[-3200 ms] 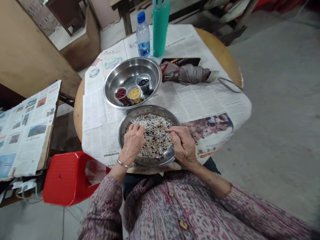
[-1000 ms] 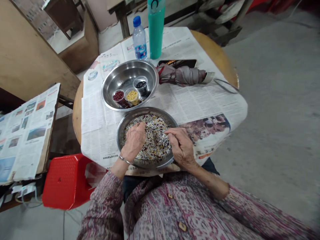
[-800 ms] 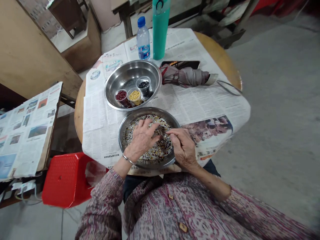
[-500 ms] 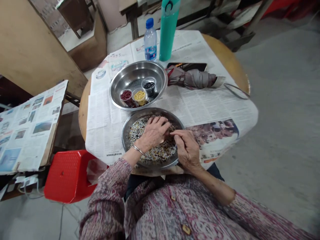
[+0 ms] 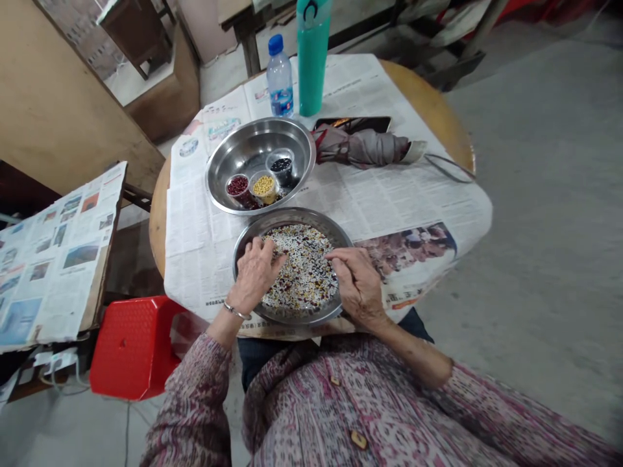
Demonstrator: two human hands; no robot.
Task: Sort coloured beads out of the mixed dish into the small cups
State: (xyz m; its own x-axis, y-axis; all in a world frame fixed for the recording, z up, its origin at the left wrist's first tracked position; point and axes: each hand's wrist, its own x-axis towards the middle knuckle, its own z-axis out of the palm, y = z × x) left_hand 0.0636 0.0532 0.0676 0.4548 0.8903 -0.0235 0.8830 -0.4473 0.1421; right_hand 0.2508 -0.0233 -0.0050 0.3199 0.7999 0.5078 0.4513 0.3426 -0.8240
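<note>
The nearer steel basin [image 5: 335, 228] holds a mix of white grains and red, yellow and black beans [image 5: 302, 266]. Over its left side is my left hand [image 5: 256, 272], a bracelet at the wrist, its fingers bent and apart with the tips at the mix. At the right rim my right hand [image 5: 359, 285] is curled, thumb and forefinger close together; whatever they hold, if anything, is hidden. Behind stands a second steel basin [image 5: 226, 146] with a cup of red beans [image 5: 238, 187], a cup of yellow beans [image 5: 263, 187] and a cup of black beans [image 5: 281, 166].
Newspaper [image 5: 195, 259] covers the round table [image 5: 433, 97]. On it are a water bottle [image 5: 280, 78], a green bottle [image 5: 312, 65], a folded umbrella [image 5: 365, 148] and a phone [image 5: 374, 124]. To the left are a red stool [image 5: 129, 344] and a newspaper-covered surface [image 5: 63, 246].
My left hand has moved left across the basin, away from my right hand, uncovering the middle of the mix. My right hand stays at the right rim.
</note>
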